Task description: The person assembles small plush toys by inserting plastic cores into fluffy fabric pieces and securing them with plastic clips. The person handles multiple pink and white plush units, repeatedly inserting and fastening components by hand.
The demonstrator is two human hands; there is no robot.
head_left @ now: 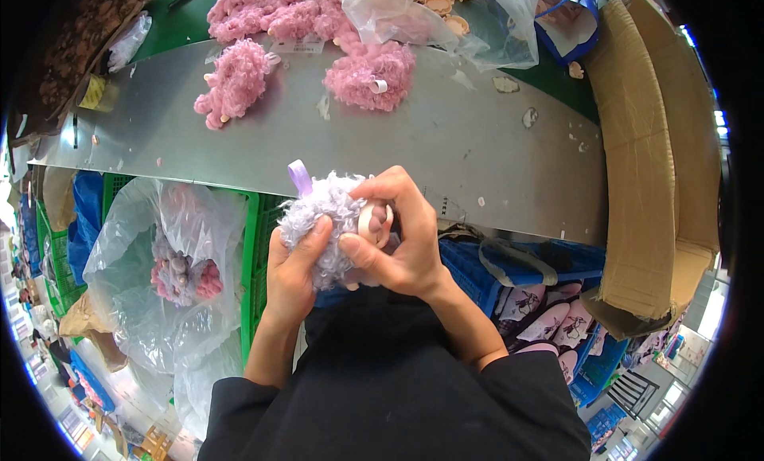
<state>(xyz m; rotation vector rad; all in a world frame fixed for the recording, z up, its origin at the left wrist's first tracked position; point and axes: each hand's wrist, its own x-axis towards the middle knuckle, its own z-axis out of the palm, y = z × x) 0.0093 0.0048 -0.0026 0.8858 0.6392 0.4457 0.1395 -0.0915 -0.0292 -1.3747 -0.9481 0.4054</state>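
Note:
A lavender, curly-haired plush piece (330, 197) is held just off the table's front edge, close to my body. From its upper left side sticks a pale purple ribbon loop (299, 177). My left hand (294, 276) grips the plush from the left, its thumb pressed into the curls. On the other side my right hand (414, 242) closes round a beige, rounded part with a brownish middle (374, 222), set at the right of the plush. The fingers partly cover that part, so its full shape is hidden.
Pink curly plush pieces (236, 83) lie on the metal table (469, 154), with more heaped behind. A clear bag (509, 31) with beige parts is at the back. A cardboard box (637, 158) stands right. Below left, a plastic-lined green crate (253, 254) holds plush; blue crates (469, 270) sit right.

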